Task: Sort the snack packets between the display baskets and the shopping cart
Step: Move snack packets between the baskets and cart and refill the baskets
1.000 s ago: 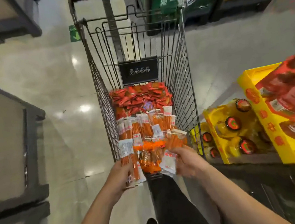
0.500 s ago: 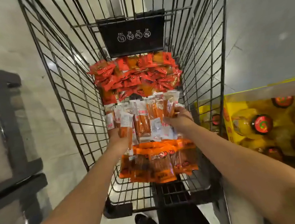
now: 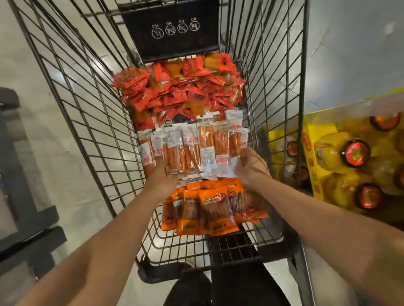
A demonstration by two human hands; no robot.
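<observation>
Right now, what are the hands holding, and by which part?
Both grip clear sausage packets in the cart by their near ends: left hand at the left corner, right hand at the right. Fingers are hidden under the packets.

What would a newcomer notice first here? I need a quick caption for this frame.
A wire shopping cart fills the view, with red snack packets heaped at its far end. Nearer, both hands meet at clear-wrapped sausage sticks, orange packets lying below.
</observation>
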